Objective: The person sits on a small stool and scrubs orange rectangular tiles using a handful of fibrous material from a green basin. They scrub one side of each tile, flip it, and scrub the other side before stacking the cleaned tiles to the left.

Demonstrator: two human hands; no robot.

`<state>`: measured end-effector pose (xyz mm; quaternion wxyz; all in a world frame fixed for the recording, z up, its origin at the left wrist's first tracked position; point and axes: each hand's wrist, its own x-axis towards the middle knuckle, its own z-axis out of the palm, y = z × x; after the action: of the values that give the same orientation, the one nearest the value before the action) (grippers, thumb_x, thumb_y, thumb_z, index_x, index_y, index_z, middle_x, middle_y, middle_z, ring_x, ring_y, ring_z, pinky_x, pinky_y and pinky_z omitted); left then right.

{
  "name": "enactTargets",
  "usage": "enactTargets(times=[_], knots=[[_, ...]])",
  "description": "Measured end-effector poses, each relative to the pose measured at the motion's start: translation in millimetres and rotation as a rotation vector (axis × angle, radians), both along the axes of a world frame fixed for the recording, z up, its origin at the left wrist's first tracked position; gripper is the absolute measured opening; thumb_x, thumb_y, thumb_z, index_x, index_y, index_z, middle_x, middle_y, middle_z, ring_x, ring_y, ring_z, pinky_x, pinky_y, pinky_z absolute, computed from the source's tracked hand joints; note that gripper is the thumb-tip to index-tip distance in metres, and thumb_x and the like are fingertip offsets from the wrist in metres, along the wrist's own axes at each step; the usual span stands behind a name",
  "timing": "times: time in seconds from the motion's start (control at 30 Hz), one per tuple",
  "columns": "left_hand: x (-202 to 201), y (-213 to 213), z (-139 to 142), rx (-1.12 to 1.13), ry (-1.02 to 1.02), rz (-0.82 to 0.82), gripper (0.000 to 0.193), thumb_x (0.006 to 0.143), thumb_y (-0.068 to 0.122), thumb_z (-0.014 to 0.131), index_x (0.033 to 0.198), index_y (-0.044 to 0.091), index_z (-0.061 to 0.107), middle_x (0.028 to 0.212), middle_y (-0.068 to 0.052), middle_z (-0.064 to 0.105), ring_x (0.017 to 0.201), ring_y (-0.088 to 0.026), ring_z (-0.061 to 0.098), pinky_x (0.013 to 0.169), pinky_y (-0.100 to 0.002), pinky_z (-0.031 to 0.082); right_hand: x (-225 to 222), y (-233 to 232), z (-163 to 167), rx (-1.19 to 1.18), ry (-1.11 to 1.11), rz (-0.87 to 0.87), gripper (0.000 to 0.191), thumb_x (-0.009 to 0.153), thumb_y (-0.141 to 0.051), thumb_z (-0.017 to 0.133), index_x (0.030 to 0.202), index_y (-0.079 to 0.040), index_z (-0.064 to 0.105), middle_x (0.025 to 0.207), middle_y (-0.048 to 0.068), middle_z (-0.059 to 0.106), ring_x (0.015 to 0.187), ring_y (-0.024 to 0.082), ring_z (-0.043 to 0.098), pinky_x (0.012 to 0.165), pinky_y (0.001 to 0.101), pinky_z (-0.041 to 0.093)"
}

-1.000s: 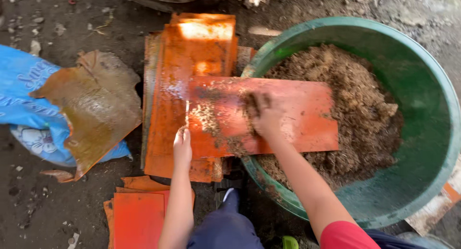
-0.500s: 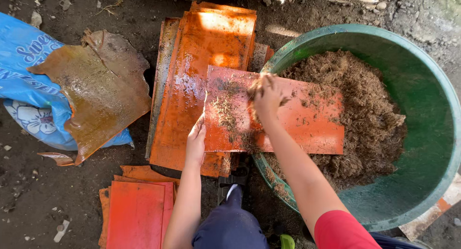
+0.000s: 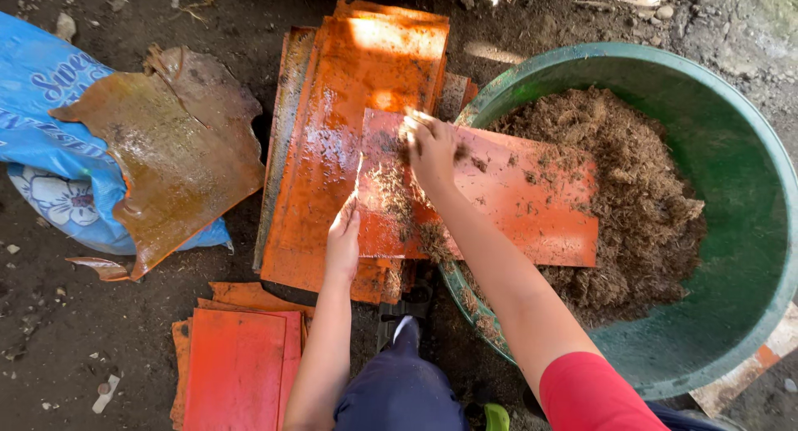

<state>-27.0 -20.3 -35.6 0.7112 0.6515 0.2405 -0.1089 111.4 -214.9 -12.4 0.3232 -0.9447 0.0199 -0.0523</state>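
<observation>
An orange flat sheet (image 3: 515, 190) lies tilted, one end over the green tub (image 3: 748, 231) of brown fibrous soil (image 3: 648, 173), the other end over a stack of orange sheets (image 3: 349, 123). My left hand (image 3: 342, 241) grips the sheet's near left edge. My right hand (image 3: 432, 148) presses flat on the sheet's upper left part, fingers spread among soil crumbs. Loose brown bits are scattered over the sheet's surface.
A smaller pile of orange sheets (image 3: 241, 364) lies on the dirt ground at lower left. A blue printed sack (image 3: 50, 165) with a torn brown sheet (image 3: 174, 157) on it sits at left. My dark-trousered knee (image 3: 407, 389) is at the bottom.
My right hand has swept leftward and up across the sheet, from its middle to its upper left corner. My left hand stays on the sheet's edge.
</observation>
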Motion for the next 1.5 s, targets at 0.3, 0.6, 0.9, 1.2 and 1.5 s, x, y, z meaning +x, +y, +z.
enactTargets(times=[0.3, 0.6, 0.9, 1.2, 1.5], knots=[[-4.5, -1.5, -5.0, 0.001, 0.024, 0.049, 0.045, 0.103, 0.016, 0.053, 0.146, 0.0, 0.054, 0.143, -0.01, 0.061, 0.131, -0.019, 0.054, 0.111, -0.032, 0.04, -52.6, 29.4, 2.9, 0.046, -0.325, 0.512, 0.026, 0.093, -0.002, 0.06, 0.114, -0.013, 0.072, 0.13, 0.009, 0.067, 0.12, 0.027, 0.056, 0.109, 0.0459, 0.038], [-16.7, -9.7, 0.0, -0.321, 0.064, 0.103, 0.046, 0.105, 0.019, 0.046, 0.149, 0.005, 0.05, 0.149, -0.01, 0.054, 0.132, -0.02, 0.054, 0.104, -0.037, 0.043, -112.5, -92.9, -24.6, 0.026, 0.123, 0.305, 0.023, 0.082, -0.007, 0.07, 0.104, -0.011, 0.076, 0.127, 0.012, 0.066, 0.118, 0.03, 0.057, 0.107, 0.037, 0.046], [-6.2, 8.5, -3.8, -0.44, 0.131, 0.086, 0.088, 0.099, 0.072, 0.018, 0.152, 0.008, 0.048, 0.154, -0.008, 0.051, 0.138, -0.024, 0.05, 0.111, -0.039, 0.04, -120.2, 48.3, 30.6, 0.235, -0.22, 0.017, 0.032, 0.085, 0.001, 0.049, 0.108, -0.003, 0.071, 0.113, 0.019, 0.07, 0.108, 0.034, 0.065, 0.098, 0.045, 0.052], [-22.3, 21.4, 12.2, -0.679, 0.116, 0.149, 0.095, 0.092, 0.081, 0.037, 0.145, 0.004, 0.053, 0.14, -0.01, 0.06, 0.126, -0.03, 0.059, 0.103, -0.044, 0.049, -159.5, 70.0, 20.8, 0.054, -0.128, 0.128, 0.035, 0.088, -0.011, 0.06, 0.123, -0.011, 0.068, 0.133, 0.013, 0.057, 0.128, 0.034, 0.051, 0.112, 0.0537, 0.036], [-24.6, -3.3, 10.2, -0.349, 0.122, 0.058, 0.076, 0.1, 0.059, 0.045, 0.146, -0.001, 0.049, 0.142, -0.015, 0.057, 0.126, -0.032, 0.057, 0.099, -0.048, 0.048, -173.9, -123.9, -41.5, 0.765, 0.489, -0.739, 0.032, 0.099, -0.023, 0.06, 0.122, -0.002, 0.063, 0.134, 0.016, 0.055, 0.122, 0.026, 0.056, 0.107, 0.0394, 0.047]])
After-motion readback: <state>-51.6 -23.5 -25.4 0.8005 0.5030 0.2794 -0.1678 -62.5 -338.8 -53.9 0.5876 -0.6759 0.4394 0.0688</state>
